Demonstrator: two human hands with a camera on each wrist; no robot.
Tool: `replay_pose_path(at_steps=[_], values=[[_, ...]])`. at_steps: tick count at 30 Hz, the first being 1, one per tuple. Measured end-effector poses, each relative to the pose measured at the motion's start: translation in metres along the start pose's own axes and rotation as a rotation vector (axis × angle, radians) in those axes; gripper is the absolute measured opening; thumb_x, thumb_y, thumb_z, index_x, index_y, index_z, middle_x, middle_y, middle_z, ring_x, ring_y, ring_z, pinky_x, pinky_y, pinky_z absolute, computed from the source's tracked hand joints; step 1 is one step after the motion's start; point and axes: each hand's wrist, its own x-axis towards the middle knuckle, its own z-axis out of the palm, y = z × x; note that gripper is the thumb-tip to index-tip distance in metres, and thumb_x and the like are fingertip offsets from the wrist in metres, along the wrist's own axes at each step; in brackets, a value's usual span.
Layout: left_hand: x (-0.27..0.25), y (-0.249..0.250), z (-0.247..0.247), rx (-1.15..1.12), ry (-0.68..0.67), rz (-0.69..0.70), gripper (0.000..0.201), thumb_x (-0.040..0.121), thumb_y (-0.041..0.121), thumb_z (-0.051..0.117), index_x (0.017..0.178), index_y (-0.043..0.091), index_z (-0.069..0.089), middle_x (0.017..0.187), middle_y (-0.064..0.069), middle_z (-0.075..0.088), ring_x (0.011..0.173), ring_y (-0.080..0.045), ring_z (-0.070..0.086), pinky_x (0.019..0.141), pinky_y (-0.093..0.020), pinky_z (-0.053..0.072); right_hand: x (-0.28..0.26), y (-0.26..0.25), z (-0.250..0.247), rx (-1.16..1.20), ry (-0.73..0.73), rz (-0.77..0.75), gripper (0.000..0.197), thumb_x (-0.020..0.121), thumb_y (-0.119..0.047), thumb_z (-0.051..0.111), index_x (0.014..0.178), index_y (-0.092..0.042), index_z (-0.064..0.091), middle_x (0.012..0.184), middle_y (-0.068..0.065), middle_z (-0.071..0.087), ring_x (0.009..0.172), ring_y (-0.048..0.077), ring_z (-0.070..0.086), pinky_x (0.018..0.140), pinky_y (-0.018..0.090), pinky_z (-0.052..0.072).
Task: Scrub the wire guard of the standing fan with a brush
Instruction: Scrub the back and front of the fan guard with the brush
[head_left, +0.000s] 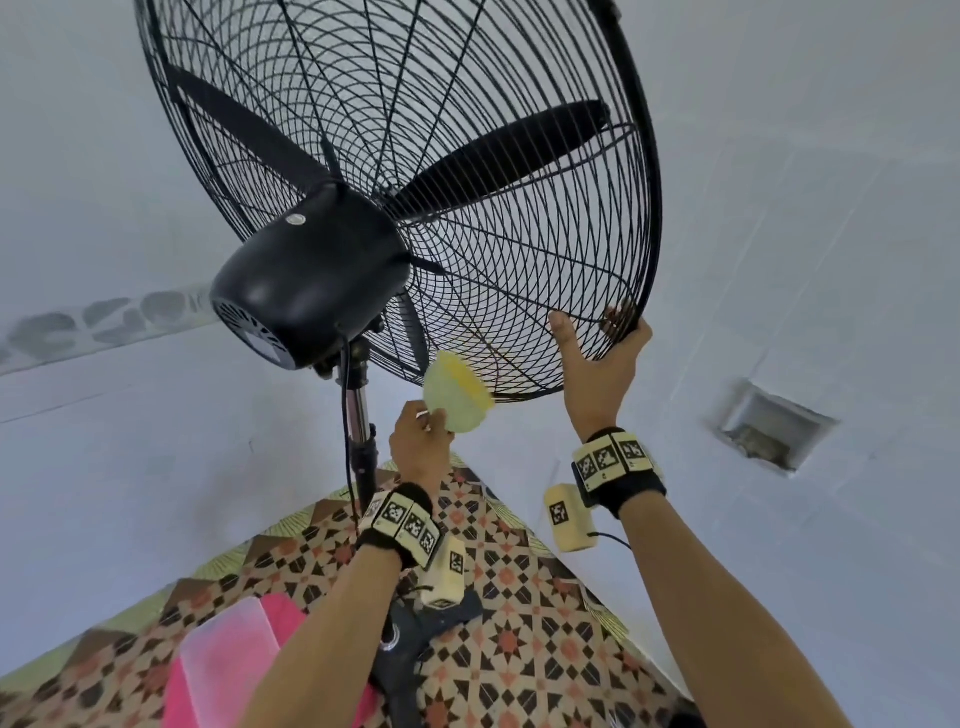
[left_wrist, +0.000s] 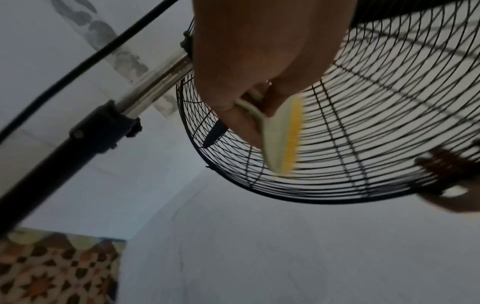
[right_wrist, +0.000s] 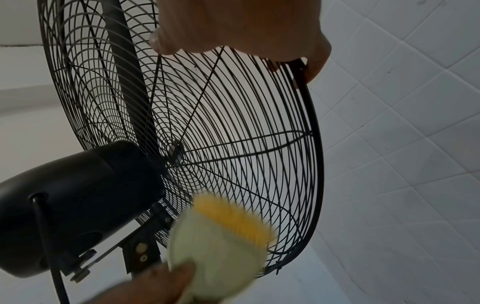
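Gripping the rim of the wire guard (head_left: 467, 218), the right hand (head_left: 597, 364) curls over its lower edge; the left hand (head_left: 421, 441) holds the brush (head_left: 457, 397), bristles against the guard's lowest wires.

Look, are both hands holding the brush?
No, only the left hand grips the brush; the right hand holds the rim of the guard.
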Motion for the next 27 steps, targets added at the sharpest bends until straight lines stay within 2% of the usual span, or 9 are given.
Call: replay_pose_path(at_steps=[2, 7, 9, 13, 15, 18, 21, 24, 27], values=[[0.004, -0.003, -0.006, -0.019, 0.028, -0.054, 0.012, 0.102, 0.017, 0.064, 0.111, 0.011, 0.06, 0.117, -0.016, 0.072, 0.102, -0.031, 0.074, 0.082, -0.05, 0.064, -0.001, 0.0, 0.0, 0.005, -0.003, 0.004, 0.09, 0.076, -0.06, 0.082, 0.142, -0.019, 0.037, 0.134, -0.003, 0.054, 0.122, 0.011, 0.051, 0.105, 0.024, 0.042], [-0.028, 0.014, -0.005, -0.239, -0.256, 0.076, 0.013, 0.103, 0.011, 0.063, 0.111, 0.002, 0.06, 0.114, -0.012, 0.073, 0.102, -0.021, 0.074, 0.084, -0.035, 0.064, -0.003, 0.002, 0.002, 0.001, 0.009, -0.001, 0.09, 0.076, -0.061, 0.082, 0.141, -0.019, 0.036, 0.134, -0.003, 0.054, 0.123, 0.012, 0.051, 0.106, 0.026, 0.043], [-0.028, 0.01, 0.006, -0.195, -0.218, 0.082, 0.01, 0.103, 0.015, 0.064, 0.109, 0.007, 0.061, 0.114, -0.012, 0.072, 0.104, -0.021, 0.073, 0.085, -0.036, 0.064, -0.003, 0.002, 0.003, -0.002, 0.006, 0.004, 0.091, 0.075, -0.064, 0.081, 0.142, -0.019, 0.036, 0.134, -0.003, 0.054, 0.123, 0.013, 0.051, 0.107, 0.028, 0.043], [0.003, -0.022, 0.009, 0.044, -0.018, -0.039, 0.016, 0.099, 0.031, 0.064, 0.11, 0.019, 0.059, 0.119, -0.016, 0.073, 0.095, -0.031, 0.076, 0.075, -0.052, 0.065, 0.003, -0.001, 0.0, -0.01, -0.02, -0.015, 0.091, 0.075, -0.065, 0.08, 0.14, -0.018, 0.037, 0.132, -0.001, 0.054, 0.123, 0.014, 0.052, 0.106, 0.028, 0.043], [0.009, -0.031, 0.003, 0.024, -0.014, -0.059, 0.012, 0.099, 0.031, 0.064, 0.107, 0.025, 0.056, 0.121, -0.016, 0.073, 0.094, -0.032, 0.076, 0.075, -0.057, 0.064, 0.002, 0.0, -0.002, -0.008, -0.023, -0.011, 0.091, 0.075, -0.064, 0.08, 0.14, -0.018, 0.037, 0.132, -0.001, 0.054, 0.122, 0.014, 0.052, 0.104, 0.025, 0.043], [-0.019, -0.011, 0.004, -0.117, -0.154, 0.06, 0.005, 0.104, 0.017, 0.063, 0.103, 0.019, 0.058, 0.115, -0.006, 0.072, 0.105, -0.023, 0.074, 0.084, -0.043, 0.064, -0.002, 0.001, -0.001, 0.003, -0.014, -0.001, 0.093, 0.074, -0.064, 0.081, 0.141, -0.018, 0.037, 0.135, -0.001, 0.054, 0.124, 0.014, 0.052, 0.105, 0.024, 0.042], [-0.041, 0.004, 0.015, -0.158, -0.283, 0.218, 0.012, 0.107, 0.02, 0.056, 0.112, 0.01, 0.052, 0.117, 0.0, 0.07, 0.111, -0.014, 0.07, 0.089, -0.031, 0.062, -0.002, 0.001, 0.0, -0.007, -0.007, 0.002, 0.095, 0.073, -0.067, 0.08, 0.141, -0.018, 0.037, 0.134, -0.002, 0.054, 0.123, 0.013, 0.052, 0.103, 0.021, 0.043], [-0.037, -0.011, 0.024, -0.048, -0.247, 0.22, 0.017, 0.109, 0.025, 0.051, 0.113, 0.009, 0.046, 0.107, -0.001, 0.071, 0.094, -0.012, 0.076, 0.079, -0.033, 0.064, 0.002, -0.001, -0.003, -0.019, -0.033, -0.002, 0.092, 0.073, -0.067, 0.08, 0.138, -0.019, 0.037, 0.13, -0.005, 0.054, 0.12, 0.011, 0.053, 0.095, 0.009, 0.04], [-0.025, -0.023, 0.017, 0.136, -0.136, 0.123, 0.016, 0.111, 0.022, 0.046, 0.115, 0.006, 0.044, 0.111, -0.006, 0.068, 0.077, -0.012, 0.072, 0.057, -0.023, 0.06, 0.001, -0.001, -0.004, -0.023, -0.035, -0.023, 0.09, 0.074, -0.065, 0.08, 0.137, -0.018, 0.037, 0.128, -0.001, 0.055, 0.118, 0.014, 0.053, 0.097, 0.015, 0.044]])
